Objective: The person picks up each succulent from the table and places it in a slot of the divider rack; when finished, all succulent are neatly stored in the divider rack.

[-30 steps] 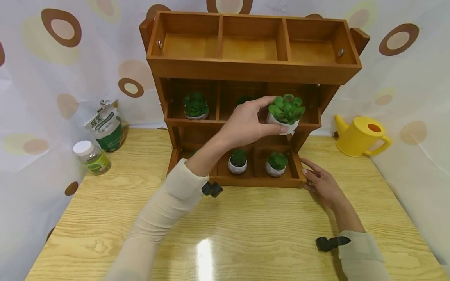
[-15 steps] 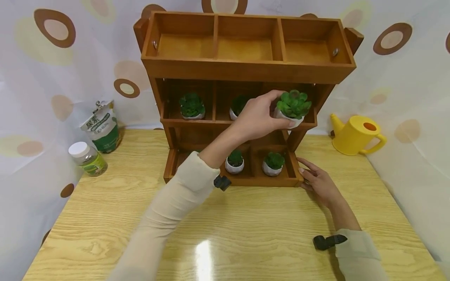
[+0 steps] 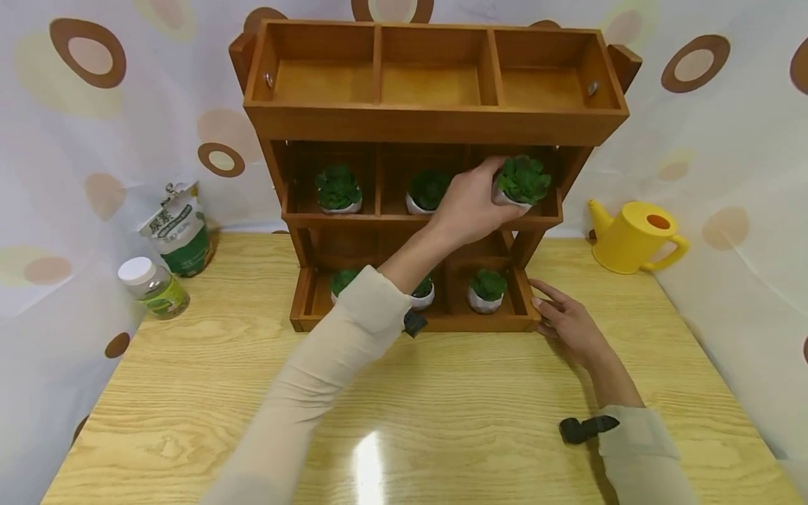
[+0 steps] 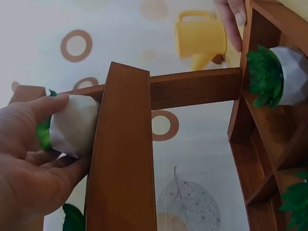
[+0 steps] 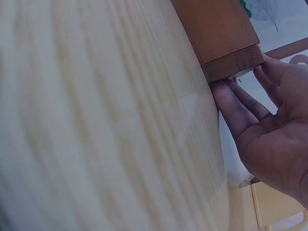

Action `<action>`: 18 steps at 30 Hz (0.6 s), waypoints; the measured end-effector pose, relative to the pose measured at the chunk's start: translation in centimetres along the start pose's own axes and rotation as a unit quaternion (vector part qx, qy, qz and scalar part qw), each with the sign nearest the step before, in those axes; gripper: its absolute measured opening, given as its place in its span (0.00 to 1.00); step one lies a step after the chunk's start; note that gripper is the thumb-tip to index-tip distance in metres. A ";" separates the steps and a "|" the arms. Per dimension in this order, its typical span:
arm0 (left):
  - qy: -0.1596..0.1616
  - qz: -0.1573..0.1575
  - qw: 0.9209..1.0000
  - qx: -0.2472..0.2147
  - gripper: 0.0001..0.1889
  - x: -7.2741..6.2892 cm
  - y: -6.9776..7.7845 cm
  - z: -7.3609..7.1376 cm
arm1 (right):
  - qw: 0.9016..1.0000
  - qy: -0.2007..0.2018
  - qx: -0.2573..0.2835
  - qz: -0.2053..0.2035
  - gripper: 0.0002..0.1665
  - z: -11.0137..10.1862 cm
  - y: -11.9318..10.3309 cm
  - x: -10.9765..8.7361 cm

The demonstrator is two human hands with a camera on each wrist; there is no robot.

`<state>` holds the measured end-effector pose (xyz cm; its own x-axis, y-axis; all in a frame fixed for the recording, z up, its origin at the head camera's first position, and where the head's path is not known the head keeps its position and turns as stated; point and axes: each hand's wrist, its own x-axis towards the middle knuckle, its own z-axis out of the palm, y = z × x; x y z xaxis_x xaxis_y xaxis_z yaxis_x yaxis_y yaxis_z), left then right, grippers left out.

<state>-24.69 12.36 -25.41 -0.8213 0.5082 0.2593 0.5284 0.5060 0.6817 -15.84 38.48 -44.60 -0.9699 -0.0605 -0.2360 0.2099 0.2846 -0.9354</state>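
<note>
My left hand [image 3: 470, 209] grips a potted succulent [image 3: 523, 182] by its white faceted pot, the thumb and fingers on opposite sides. It is at the right compartment of the middle tier of a brown wooden shelf [image 3: 435, 126]. In the left wrist view the white pot [image 4: 76, 126] is close behind the tier's front board [image 4: 126, 149]; whether it touches the floor there is hidden. My right hand [image 3: 568, 326] rests its fingers against the right outer side of the bottom tier. In the right wrist view those fingers [image 5: 233, 108] touch the wooden corner [image 5: 233, 62].
Other potted succulents sit in the middle tier [image 3: 339, 188] and bottom tier [image 3: 487, 290]. The top tier [image 3: 435, 84] overhangs my left hand. A yellow watering can [image 3: 634, 237] stands right; a white-capped jar [image 3: 155, 287] and a green-white pouch [image 3: 179, 231] stand left on the table [image 3: 480, 414].
My left hand has carried the succulent rightward relative to the shelf, then back and down into the right middle compartment. The right hand keeps its place on the shelf's side. The view has shifted slightly.
</note>
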 end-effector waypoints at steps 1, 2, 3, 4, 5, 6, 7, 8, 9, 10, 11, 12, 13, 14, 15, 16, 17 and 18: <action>0.002 -0.001 1.000 0.001 0.37 0.2 0.1 0.1 | 1.000 0.002 -0.003 0.001 0.37 0.0 -0.1 0.0; 0.003 -0.001 1.000 0.003 0.37 0.5 0.3 0.3 | 1.000 0.005 -0.004 0.001 0.37 0.0 -0.1 -0.1; 0.005 -0.001 1.000 0.005 0.37 0.7 0.3 0.5 | 1.000 0.006 -0.004 0.001 0.37 -0.1 -0.2 -0.1; 0.005 -0.003 1.000 0.007 0.38 0.9 0.5 0.6 | 1.000 0.007 -0.003 -0.001 0.37 -0.1 -0.2 -0.2; 0.006 -0.004 1.000 0.010 0.38 1.1 0.5 0.8 | 1.000 0.007 -0.001 -0.001 0.37 0.0 -0.2 -0.2; 0.005 -0.007 1.000 0.016 0.38 1.3 0.6 1.0 | 1.000 0.007 0.000 -0.002 0.37 0.0 -0.2 -0.2; 0.002 -0.010 1.000 0.021 0.38 1.5 0.7 1.1 | 1.000 0.005 0.003 -0.003 0.37 0.1 -0.2 -0.2; -0.001 -0.009 1.000 0.030 0.38 1.7 0.7 1.3 | 1.000 0.004 0.004 -0.003 0.37 0.1 -0.2 -0.2; -0.004 -0.010 0.999 0.037 0.37 1.8 0.7 1.4 | 1.000 0.003 0.006 -0.002 0.37 0.2 -0.2 -0.2; -0.008 -0.011 0.999 0.044 0.36 2.0 0.8 1.5 | 1.000 0.002 0.005 -0.001 0.37 0.2 -0.1 -0.2; -0.013 -0.011 0.999 0.048 0.35 2.1 0.8 1.7 | 1.000 0.002 0.004 0.000 0.36 0.3 -0.1 -0.2; -0.017 -0.013 0.998 0.051 0.35 2.2 0.9 1.8 | 1.000 0.003 0.001 0.001 0.36 0.3 -0.1 -0.2; -0.022 -0.013 0.998 0.056 0.34 2.4 0.9 1.9 | 1.000 0.004 -0.001 0.001 0.36 0.3 0.0 -0.2; -0.026 -0.015 0.998 0.059 0.33 2.5 1.0 2.0 | 1.000 0.006 -0.003 0.003 0.36 0.3 0.0 -0.2; -0.030 -0.018 0.998 0.060 0.33 2.6 1.0 2.1 | 1.000 0.006 -0.005 0.003 0.36 0.3 0.0 -0.2; -0.033 -0.020 0.997 0.061 0.32 2.7 1.1 2.2 | 1.000 0.007 -0.006 0.004 0.36 0.2 0.0 -0.2; -0.038 -0.023 0.997 0.064 0.32 2.7 1.2 2.2 | 1.000 0.008 -0.008 0.005 0.37 0.2 -0.1 -0.2; -0.040 -0.027 0.997 0.068 0.31 2.8 1.3 2.3 | 1.000 0.008 -0.010 0.006 0.37 0.2 -0.1 -0.2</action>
<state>-25.79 16.01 -25.41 -0.8325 0.5288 0.1654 0.5123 0.6212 0.5930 -15.62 38.29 -44.50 -0.9692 -0.0424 -0.2426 0.2188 0.3038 -0.9273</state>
